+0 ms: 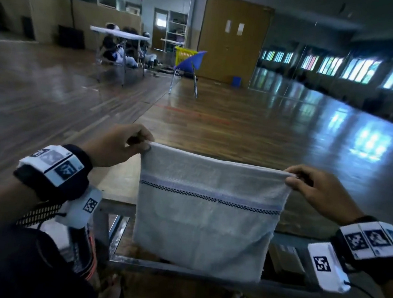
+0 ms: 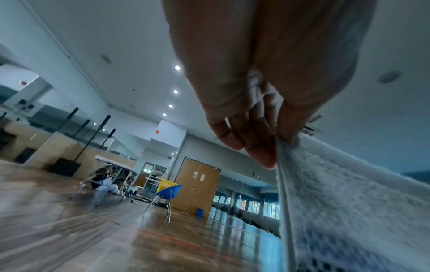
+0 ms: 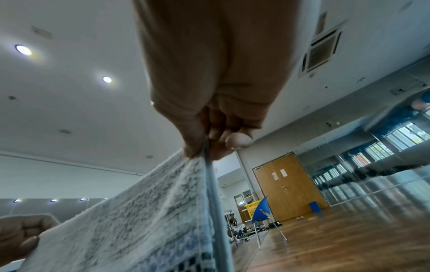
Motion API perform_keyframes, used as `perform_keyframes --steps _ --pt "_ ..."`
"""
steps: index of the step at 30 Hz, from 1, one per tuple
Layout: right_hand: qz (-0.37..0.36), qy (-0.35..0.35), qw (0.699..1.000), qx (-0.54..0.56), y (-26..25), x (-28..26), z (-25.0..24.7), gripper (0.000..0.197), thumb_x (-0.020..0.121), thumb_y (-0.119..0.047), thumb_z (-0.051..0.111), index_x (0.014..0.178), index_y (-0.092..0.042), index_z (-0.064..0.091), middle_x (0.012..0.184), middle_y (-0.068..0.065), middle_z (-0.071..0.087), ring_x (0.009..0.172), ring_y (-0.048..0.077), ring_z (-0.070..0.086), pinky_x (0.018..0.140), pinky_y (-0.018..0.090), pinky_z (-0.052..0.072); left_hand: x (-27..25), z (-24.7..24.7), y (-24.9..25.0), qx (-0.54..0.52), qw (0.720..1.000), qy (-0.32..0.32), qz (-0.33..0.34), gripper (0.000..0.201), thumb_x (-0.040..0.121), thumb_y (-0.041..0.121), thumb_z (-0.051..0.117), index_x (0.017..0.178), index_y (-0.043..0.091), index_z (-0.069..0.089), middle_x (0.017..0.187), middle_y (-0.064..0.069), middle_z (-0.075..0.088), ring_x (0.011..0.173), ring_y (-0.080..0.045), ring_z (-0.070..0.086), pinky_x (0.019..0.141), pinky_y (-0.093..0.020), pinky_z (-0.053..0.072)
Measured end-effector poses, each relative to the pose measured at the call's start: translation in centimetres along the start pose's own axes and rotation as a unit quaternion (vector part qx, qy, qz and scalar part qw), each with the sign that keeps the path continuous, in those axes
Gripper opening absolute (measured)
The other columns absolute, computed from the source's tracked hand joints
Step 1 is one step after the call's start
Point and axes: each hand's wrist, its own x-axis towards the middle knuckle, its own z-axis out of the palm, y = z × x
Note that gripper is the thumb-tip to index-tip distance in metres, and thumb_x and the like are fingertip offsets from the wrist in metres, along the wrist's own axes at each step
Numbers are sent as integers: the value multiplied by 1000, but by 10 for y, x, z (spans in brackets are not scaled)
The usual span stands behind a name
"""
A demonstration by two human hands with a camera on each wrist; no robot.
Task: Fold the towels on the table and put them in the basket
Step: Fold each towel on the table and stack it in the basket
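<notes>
Wooden tabletop [image 1: 118, 181] with a metal frame lies just below and in front of the person, mostly hidden behind a pale towel [image 1: 205, 213] held up in the air over it. That towel hangs flat and stretched by its upper edge, with a blue band and a dark checked stripe running across it. At its upper left corner the left hand [image 1: 115, 147] pinches the cloth between thumb and curled fingers; the left wrist view shows the fingertips [image 2: 265, 158] closed on the hem, with a little cloth bunched in the palm. At the upper right corner the right hand [image 1: 320, 190] pinches the other end in the same way, thumb and fingers pressed together on the edge, as the right wrist view also shows. Both wrists wear black straps with printed marker tags. Beyond the table, polished wood floor [image 1: 267, 122] stretches away. Farther off stands a blue chair [image 1: 190, 65], with a yellow basket [image 1: 184, 55] just behind it. A white folding table [image 1: 120, 33] with seated people under it stands to the left, and a brown double door [image 1: 232, 37] closes the far wall.
</notes>
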Motion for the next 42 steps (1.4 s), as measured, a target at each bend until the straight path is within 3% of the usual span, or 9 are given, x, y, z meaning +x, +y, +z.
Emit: perform_keyframes --steps 8,13,18,22,25,29,32,38,42 --pt "-21 33 998 41 -12 -15 -18 9 85 -10 63 90 -15 69 74 -6 69 69 6 64 60 6 44 -4 -12 13 -88 996 11 7 4 86 7 61 89 7 64 85 -25 66 78 -45 60 74 -56 49" --pt "1 4 997 72 4 -9 -10 11 81 -11 69 86 -21 68 81 -1 71 73 15 63 61 12 46 -4 -6 3 -99 992 -69 -23 7 87 10 58 92 6 60 88 -13 67 75 -13 61 68 -17 49" --pt "41 -125 988 82 21 -2 8 16 77 -14 73 84 -27 69 80 0 73 71 4 66 62 10 50 -7 4 -13 -129 976 -164 -69 17 87 10 58 102 5 65 95 -6 71 86 -13 66 74 -16 52" --pt "56 -181 978 92 28 8 19 15 77 -12 73 86 -24 73 67 -1 72 53 2 62 51 11 46 -3 10 -30 -155 944 -276 -97 15 85 14 61 95 13 71 80 4 72 70 -4 63 64 -16 49" --pt "63 -198 977 48 33 31 30 11 79 -13 72 85 -22 73 64 4 71 47 2 56 47 13 44 14 19 -48 -136 953 -245 -117 16 86 12 60 96 4 69 86 -12 72 74 -14 64 68 -22 51" --pt "79 -163 983 3 38 78 47 14 81 -1 66 94 -3 69 74 12 69 58 16 59 53 17 47 55 39 -67 25 985 -142 -97 14 88 14 60 94 4 66 90 -12 72 69 -13 62 58 -3 44" --pt "80 -57 995 -14 37 116 45 14 80 0 66 93 -5 68 85 15 70 69 15 61 69 24 45 91 43 -77 111 991 -29 -69 14 89 14 57 95 5 66 88 -14 70 75 -25 61 65 -22 46" --pt "58 117 991 9 32 179 22 16 81 -3 65 96 -6 68 74 5 62 57 -5 56 49 -3 36 155 12 -81 137 977 160 28 15 88 17 53 94 8 63 87 -18 70 74 -31 64 67 -34 48" --pt "59 115 992 9 37 192 27 16 81 -4 66 96 -6 67 72 1 58 63 2 49 47 -5 34 165 15 -92 135 980 142 23 16 87 17 55 98 10 63 93 -15 70 81 -28 65 73 -34 49"
